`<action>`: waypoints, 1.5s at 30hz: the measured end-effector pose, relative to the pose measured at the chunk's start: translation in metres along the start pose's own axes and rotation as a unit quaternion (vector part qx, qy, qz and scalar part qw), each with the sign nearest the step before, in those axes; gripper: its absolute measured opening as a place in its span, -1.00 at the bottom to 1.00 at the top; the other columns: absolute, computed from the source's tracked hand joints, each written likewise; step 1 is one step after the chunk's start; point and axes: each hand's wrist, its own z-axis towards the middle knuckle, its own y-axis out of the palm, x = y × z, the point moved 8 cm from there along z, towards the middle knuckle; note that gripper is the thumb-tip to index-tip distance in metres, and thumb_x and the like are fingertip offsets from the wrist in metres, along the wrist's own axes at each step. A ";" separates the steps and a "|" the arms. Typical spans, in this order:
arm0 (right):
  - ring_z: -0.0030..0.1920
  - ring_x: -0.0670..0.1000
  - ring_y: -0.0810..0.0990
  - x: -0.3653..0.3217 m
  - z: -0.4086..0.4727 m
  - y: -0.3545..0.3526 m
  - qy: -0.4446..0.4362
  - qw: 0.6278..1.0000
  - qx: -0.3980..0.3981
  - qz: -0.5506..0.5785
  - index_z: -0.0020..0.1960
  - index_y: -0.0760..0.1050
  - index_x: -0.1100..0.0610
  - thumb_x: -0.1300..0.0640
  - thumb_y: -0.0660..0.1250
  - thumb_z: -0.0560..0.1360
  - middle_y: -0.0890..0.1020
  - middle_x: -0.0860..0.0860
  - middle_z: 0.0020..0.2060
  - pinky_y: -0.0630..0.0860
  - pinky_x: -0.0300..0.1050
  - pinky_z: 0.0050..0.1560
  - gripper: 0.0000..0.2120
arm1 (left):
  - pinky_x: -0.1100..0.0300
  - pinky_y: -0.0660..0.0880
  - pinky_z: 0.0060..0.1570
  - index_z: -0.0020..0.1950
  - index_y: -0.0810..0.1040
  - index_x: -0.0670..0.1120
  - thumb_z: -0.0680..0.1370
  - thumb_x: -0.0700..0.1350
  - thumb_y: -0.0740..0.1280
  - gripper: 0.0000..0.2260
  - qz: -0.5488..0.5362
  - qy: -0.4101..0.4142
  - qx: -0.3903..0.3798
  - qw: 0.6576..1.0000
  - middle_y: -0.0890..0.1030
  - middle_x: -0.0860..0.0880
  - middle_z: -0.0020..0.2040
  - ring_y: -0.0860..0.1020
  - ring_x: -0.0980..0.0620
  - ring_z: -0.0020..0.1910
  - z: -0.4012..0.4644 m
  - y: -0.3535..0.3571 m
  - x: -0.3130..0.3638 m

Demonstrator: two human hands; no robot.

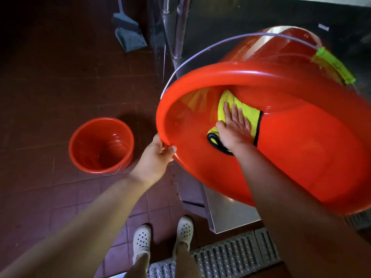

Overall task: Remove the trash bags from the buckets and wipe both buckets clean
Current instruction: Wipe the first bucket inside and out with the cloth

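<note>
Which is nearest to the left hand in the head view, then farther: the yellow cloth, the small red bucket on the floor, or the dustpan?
From the left hand:
1. Yellow cloth, just to its right, inside the tilted bucket.
2. Small red bucket, to its left on the floor.
3. Dustpan, far up by the metal legs.

Nothing here is showing any readable text: no lettering, label, brand or number is appearing on any surface in view.
</note>
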 end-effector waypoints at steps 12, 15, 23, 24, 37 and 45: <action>0.54 -0.01 -0.07 -0.065 -0.119 0.013 -0.174 0.982 0.076 -0.013 0.52 -0.13 -0.05 -0.11 0.00 0.44 -0.02 0.00 0.54 -0.02 -0.04 0.50 -0.30 | 0.05 0.46 0.07 0.15 0.37 -0.01 0.56 -0.10 0.26 -0.81 0.044 0.130 0.029 0.990 0.52 0.09 -0.07 0.48 0.14 -0.06 0.001 -0.008 0.027; 0.53 -0.06 -0.06 -0.041 -0.081 0.006 -0.122 0.991 0.062 -0.008 0.53 -0.11 -0.09 -0.11 0.05 0.44 -0.03 -0.06 0.54 -0.01 -0.07 0.49 -0.29 | 0.04 0.45 -0.09 0.08 0.37 -0.05 0.57 -0.10 0.25 -0.88 0.065 0.146 0.024 0.987 0.48 0.04 -0.19 0.43 0.10 -0.20 0.006 -0.014 0.044; 0.52 -0.11 -0.09 0.048 0.007 -0.016 0.009 1.000 -0.007 -0.028 0.52 -0.19 -0.19 -0.11 0.02 0.54 -0.10 -0.13 0.54 -0.10 -0.05 0.47 -0.38 | 0.32 0.35 -0.33 -0.07 0.30 0.08 0.58 0.00 0.23 -0.89 0.240 0.261 0.002 0.935 0.43 0.12 -0.31 0.45 0.22 -0.32 -0.009 -0.001 0.099; 0.52 -0.11 -0.09 0.050 0.008 -0.017 0.008 0.999 -0.011 -0.031 0.51 -0.20 -0.20 -0.11 0.00 0.54 -0.10 -0.14 0.54 -0.10 -0.05 0.48 -0.39 | 0.28 0.36 -0.32 -0.07 0.29 0.08 0.59 0.01 0.22 -0.88 0.252 0.271 0.005 0.929 0.43 0.12 -0.31 0.46 0.19 -0.32 -0.010 0.001 0.106; 0.53 0.02 -0.05 -0.059 -0.135 -0.044 -0.087 0.994 -0.019 0.070 0.54 0.03 0.09 0.04 0.09 0.60 -0.06 0.05 0.54 -0.07 -0.01 0.50 -0.45 | 0.10 0.25 -0.33 -0.02 0.26 -0.14 0.61 -0.04 0.13 -0.84 0.329 0.343 0.114 0.873 0.42 -0.07 -0.32 0.52 -0.26 -0.29 -0.034 -0.002 0.194; 0.53 -0.04 -0.09 -0.052 -0.200 -0.059 -0.153 0.974 -0.136 0.096 0.54 -0.09 -0.03 0.04 0.13 0.60 -0.05 0.01 0.54 -0.17 -0.16 0.48 -0.39 | 0.09 0.27 -0.33 -0.07 0.22 -0.09 0.60 -0.05 0.14 -0.85 0.349 0.293 0.114 0.883 0.27 0.08 -0.45 0.54 -0.27 -0.32 -0.042 -0.005 0.209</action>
